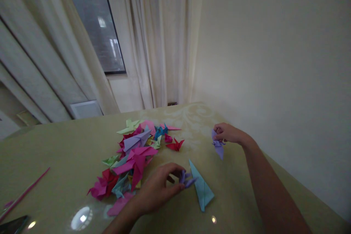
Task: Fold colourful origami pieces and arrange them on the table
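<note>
We find no legible text, label, brand, number or sign anywhere: the folded paper pieces (134, 155) and the table (68, 153) carry no writing.

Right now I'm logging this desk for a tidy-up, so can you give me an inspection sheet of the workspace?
Surface: glossy beige table, lamp glare near the front edge.
Job's things: small purple folded piece pinched by left hand; purple paper figure held by right hand; light blue folded triangle lying between them.
Clutter: pile of coloured paper figures; red figure; pink strip; dark phone-like item.
Cables: nothing seen.
Surroundings: curtains, window, bare wall.
</note>
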`<act>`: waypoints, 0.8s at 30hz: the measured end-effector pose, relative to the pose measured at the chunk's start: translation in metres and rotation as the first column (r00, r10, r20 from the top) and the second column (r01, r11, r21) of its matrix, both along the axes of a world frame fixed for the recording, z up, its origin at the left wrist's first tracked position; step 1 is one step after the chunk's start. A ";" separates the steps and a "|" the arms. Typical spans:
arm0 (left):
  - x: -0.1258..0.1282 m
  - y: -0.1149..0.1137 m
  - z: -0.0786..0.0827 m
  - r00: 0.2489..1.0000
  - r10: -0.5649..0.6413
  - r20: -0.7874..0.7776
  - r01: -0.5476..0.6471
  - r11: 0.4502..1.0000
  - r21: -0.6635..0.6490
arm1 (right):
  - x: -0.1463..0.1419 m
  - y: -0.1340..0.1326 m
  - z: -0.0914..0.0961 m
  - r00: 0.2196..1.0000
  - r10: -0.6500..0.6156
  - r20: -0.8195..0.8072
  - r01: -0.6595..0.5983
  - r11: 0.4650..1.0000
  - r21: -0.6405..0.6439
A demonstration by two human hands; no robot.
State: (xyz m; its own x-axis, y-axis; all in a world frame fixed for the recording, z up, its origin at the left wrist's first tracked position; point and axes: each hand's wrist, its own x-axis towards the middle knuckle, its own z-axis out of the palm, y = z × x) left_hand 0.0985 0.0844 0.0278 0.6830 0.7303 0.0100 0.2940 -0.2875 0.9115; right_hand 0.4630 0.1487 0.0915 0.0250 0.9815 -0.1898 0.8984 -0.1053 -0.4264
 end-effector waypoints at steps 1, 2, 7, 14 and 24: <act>-0.004 0.003 0.004 0.998 0.015 0.066 -0.010 0.998 -0.067 | 0.004 -0.001 -0.002 1.000 -0.022 -0.002 0.022 1.000 -0.006; -0.007 0.006 0.007 0.992 0.033 0.125 -0.016 0.991 -0.135 | 0.008 -0.002 -0.004 0.999 -0.047 0.007 0.047 0.999 -0.006; -0.009 0.010 0.012 0.951 0.106 0.291 -0.014 0.953 -0.302 | 0.017 -0.001 0.007 0.984 -0.152 0.092 0.138 0.980 0.141; -0.004 0.012 0.006 0.945 0.131 0.300 -0.095 0.987 -0.130 | -0.092 0.014 -0.018 0.998 0.019 0.060 -0.038 0.944 0.328; -0.013 0.004 0.026 0.966 0.177 0.189 -0.186 0.982 0.031 | -0.096 0.009 -0.014 0.976 0.191 0.108 -0.212 0.944 0.253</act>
State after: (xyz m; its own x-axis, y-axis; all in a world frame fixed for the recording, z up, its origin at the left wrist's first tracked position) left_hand 0.0859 0.0886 0.0540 0.5221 0.8375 0.1614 0.1733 -0.2895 0.9414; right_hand 0.3670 0.1575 0.0776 -0.1737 0.9824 0.0683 0.9217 0.1866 -0.3400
